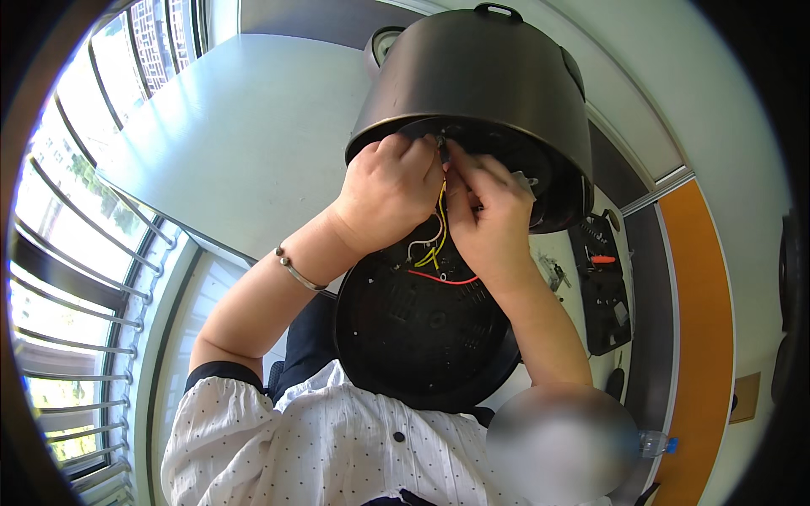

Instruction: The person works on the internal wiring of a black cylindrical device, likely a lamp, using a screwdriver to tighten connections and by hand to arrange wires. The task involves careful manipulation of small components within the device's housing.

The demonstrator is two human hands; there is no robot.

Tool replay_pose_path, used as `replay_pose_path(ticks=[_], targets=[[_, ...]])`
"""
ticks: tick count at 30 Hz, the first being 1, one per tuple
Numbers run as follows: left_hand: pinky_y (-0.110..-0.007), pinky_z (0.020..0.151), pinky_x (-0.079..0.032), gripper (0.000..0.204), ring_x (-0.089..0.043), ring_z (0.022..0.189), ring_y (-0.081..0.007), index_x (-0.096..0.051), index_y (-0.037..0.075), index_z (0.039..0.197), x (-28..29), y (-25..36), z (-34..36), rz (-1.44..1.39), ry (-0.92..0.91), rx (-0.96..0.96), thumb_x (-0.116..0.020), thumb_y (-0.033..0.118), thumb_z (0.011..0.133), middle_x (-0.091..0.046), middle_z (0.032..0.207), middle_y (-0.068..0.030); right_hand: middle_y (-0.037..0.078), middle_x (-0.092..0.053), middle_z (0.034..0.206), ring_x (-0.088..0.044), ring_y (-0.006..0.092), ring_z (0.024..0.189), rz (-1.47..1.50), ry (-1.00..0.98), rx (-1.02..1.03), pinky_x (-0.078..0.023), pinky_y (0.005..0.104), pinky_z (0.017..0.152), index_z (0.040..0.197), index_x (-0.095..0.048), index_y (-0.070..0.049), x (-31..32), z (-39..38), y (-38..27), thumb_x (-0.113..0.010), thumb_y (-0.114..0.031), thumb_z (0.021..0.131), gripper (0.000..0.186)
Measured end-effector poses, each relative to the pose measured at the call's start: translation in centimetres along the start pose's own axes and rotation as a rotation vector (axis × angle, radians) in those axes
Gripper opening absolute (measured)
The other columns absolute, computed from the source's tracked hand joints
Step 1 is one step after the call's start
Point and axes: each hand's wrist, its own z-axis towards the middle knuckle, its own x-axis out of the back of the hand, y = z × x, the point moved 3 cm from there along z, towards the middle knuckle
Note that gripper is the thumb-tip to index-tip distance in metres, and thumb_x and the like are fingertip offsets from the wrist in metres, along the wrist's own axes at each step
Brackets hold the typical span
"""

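Head view. Your left hand [390, 196] is raised to the open underside of the dark cooker body [481, 93], which stands tipped on the white table [245, 135] with its underside turned toward you. The wrist is bent back, knuckles facing the camera, and the fingers are curled in tight against the rim of the opening. The fingertips are buried behind the hand, so I cannot tell whether they pinch anything. A thin metal bracelet [297, 271] sits on that forearm, which rises from the lower left.

Your right hand [483, 221] is just beside the left, the two nearly touching at the fingertips. Its fingers are drawn together and point up and left into the same opening, thumb side toward the left hand. It appears pinched on something small at the rim, but the item itself is too small and shaded to identify. The right forearm comes up from the lower right, elbow low.

Below both hands hangs a bundle of wires [432, 244]: yellow and white strands run down from the fingers, and a red one crosses lower, onto the round black base plate [418, 325]. The plate is separated from the cooker body and rests against your lap, overlapping the table edge.

At the right on the table lies a black tool tray [601, 282], well apart from both hands.
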Motion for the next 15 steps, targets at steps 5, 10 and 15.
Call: replay_pose_path(ticks=[5, 10, 15], targets=[[-0.029, 0.052, -0.043, 0.01, -0.051, 0.066, -0.019, -0.059, 0.005, 0.069, 0.1, -0.2, -0.1, -0.066, -0.028, 0.042, -0.057, 0.011, 0.061, -0.054, 0.076, -0.006, 0.012, -0.059, 0.08, -0.056, 0.0198, 0.055, -0.084, 0.026, 0.106, -0.047, 0.0279, 0.053, 0.103, -0.061, 0.001, -0.6, -0.1, -0.1, -0.056, 0.005, 0.075, 0.029], [-0.032, 0.049, -0.045, 0.007, -0.054, 0.06, -0.021, -0.059, 0.006, 0.069, -0.1, -0.9, -0.2, -0.199, 0.041, 0.198, -0.061, 0.001, 0.063, -0.057, 0.073, -0.0052, 0.013, -0.06, 0.085, -0.059, 0.0266, 0.064, -0.174, -0.011, 0.153, -0.049, 0.0325, 0.058, 0.102, -0.062, 0.002, -0.6, 0.1, -0.7, -0.055, 0.007, 0.07, 0.034], [-0.033, 0.049, -0.045, 0.007, -0.055, 0.055, -0.0243, -0.062, 0.004, 0.069, -0.2, -1.3, -0.6, -0.371, 0.148, 0.384, -0.062, -0.001, 0.064, -0.057, 0.064, -0.0079, 0.013, -0.058, 0.085, -0.059, 0.0277, 0.073, -0.26, -0.039, 0.223, -0.05, 0.0336, 0.065, 0.102, -0.061, 0.003, -0.4, 0.4, -1.0, -0.057, 0.004, 0.067, 0.035]])
